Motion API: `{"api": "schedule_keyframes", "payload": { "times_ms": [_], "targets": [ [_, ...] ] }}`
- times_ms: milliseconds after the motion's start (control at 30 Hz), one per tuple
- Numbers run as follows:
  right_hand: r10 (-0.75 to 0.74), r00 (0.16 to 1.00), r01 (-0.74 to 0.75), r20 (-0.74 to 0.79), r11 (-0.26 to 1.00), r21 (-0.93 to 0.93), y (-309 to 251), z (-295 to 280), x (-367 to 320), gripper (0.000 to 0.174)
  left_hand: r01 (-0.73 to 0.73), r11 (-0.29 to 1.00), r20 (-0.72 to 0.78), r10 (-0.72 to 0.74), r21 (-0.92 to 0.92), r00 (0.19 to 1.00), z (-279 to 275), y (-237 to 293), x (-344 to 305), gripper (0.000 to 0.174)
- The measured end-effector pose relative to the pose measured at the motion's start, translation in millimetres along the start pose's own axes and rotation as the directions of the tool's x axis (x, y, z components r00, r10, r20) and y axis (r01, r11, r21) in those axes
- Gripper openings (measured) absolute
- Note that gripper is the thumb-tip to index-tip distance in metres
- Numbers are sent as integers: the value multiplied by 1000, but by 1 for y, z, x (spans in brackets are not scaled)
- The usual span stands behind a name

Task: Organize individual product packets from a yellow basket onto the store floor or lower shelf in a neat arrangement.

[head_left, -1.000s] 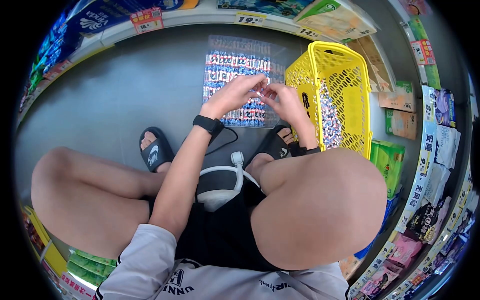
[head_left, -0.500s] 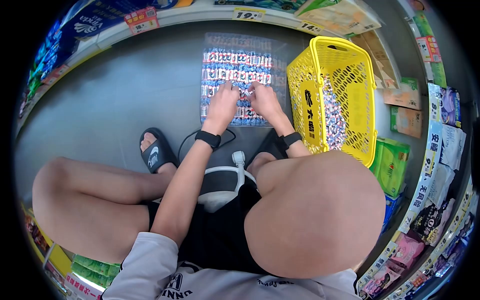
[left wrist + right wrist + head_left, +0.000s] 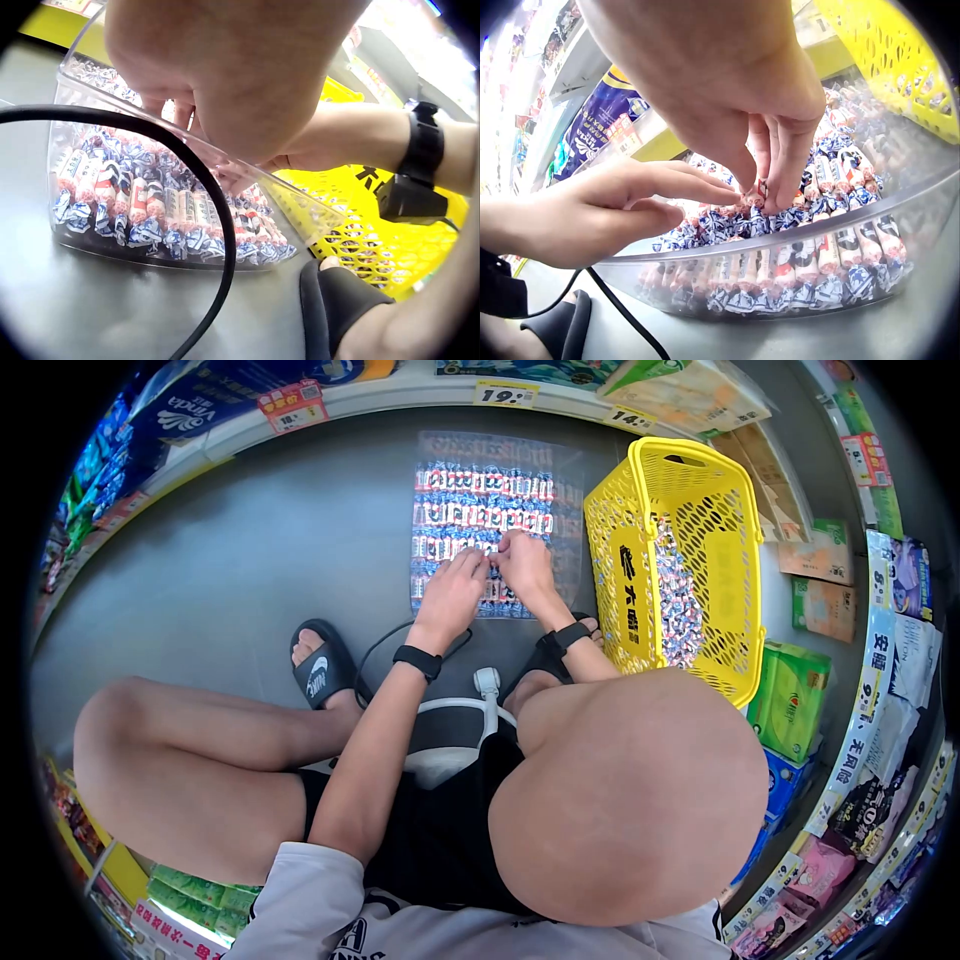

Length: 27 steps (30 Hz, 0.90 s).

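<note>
Wrapped candies with blue-and-white twisted ends lie in rows inside a clear plastic box on the floor. My right hand reaches into the box; in the right wrist view its thumb and fingers pinch one candy among the rows. Beside it my left hand has its fingers extended, their tips touching the candies near that one. In the left wrist view the back of the left hand hides most of its fingers.
A yellow basket with loose candies stands just right of the box. Shelves with packaged goods curve along the right and the back. A black cable loops near the left wrist, and sandalled feet flank the near floor.
The hands were raised together over the box with a small item between them a second ago. Both then lowered onto the candy rows, and the left fingers have since straightened beside the right hand.
</note>
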State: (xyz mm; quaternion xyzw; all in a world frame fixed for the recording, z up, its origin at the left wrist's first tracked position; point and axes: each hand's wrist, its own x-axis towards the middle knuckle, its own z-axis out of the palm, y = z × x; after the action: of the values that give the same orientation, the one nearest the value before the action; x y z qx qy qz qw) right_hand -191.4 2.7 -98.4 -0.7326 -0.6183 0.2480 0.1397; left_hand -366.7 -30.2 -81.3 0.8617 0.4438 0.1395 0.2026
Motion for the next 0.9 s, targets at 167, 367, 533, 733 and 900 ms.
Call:
{"api": "schedule_keyframes", "payload": {
  "times_ms": [167, 367, 533, 733, 900],
  "targets": [
    [29, 999, -27, 34, 999, -46, -5, -9, -6, 24, -19, 1000, -18, 19, -11, 1000, 3, -3, 0, 60],
    [-68, 998, 68, -10, 996, -52, 6, 8, -5, 24, -15, 1000, -25, 15, -9, 1000, 6, -4, -2, 57],
    [-59, 997, 60, -40, 998, 11, 6, 9, -3, 24, -4, 1000, -8, 4, -14, 1000, 4, -3, -2, 55],
    [-81, 997, 81, -11, 997, 15, 1, -2, -7, 30, 10, 1000, -11, -10, -20, 1000, 2, 0, -2, 54],
    [-114, 993, 115, -40, 993, 30, 2, -1, -9, 32, 24, 999, -28, -26, -46, 999, 2, -1, -1, 55]
  ]
}}
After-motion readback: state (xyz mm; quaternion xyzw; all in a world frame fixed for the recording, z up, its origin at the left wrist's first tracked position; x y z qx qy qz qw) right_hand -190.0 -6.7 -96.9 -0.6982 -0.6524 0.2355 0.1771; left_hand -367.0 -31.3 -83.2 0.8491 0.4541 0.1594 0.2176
